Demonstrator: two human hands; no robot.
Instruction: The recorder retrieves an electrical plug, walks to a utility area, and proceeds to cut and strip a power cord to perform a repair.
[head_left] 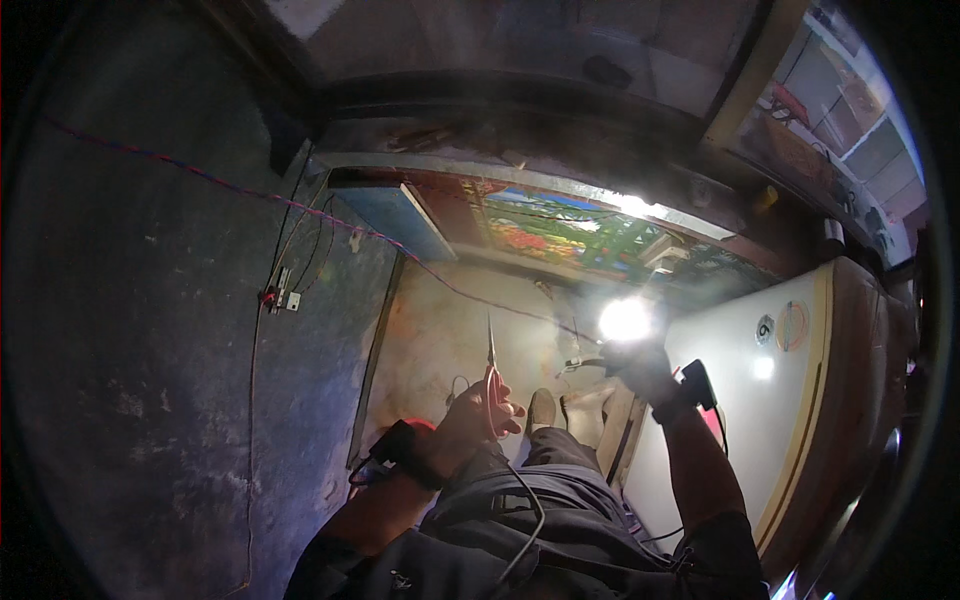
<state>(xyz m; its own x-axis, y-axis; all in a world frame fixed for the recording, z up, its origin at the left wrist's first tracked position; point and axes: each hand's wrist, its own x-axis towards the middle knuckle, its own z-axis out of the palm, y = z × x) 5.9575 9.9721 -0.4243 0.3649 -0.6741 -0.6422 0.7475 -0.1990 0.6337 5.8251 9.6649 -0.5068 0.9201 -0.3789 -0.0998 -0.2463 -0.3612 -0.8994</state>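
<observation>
My left hand is closed around scissors with red handles, whose narrow metal tip points up and away from me. My right hand is closed at a glaring lit lamp; the glare hides the lamp's shape and most of my fingers. A red-and-blue twisted wire runs from the upper left down to this lamp. Beside the right hand, a short dark piece with a pale end sticks out to the left; its kind cannot be made out.
A dark wall on the left carries a small switch fitting with loose wires. To the right stands a white refrigerator. Ahead are a colourful picture panel and a blue board. My feet stand on the pale floor.
</observation>
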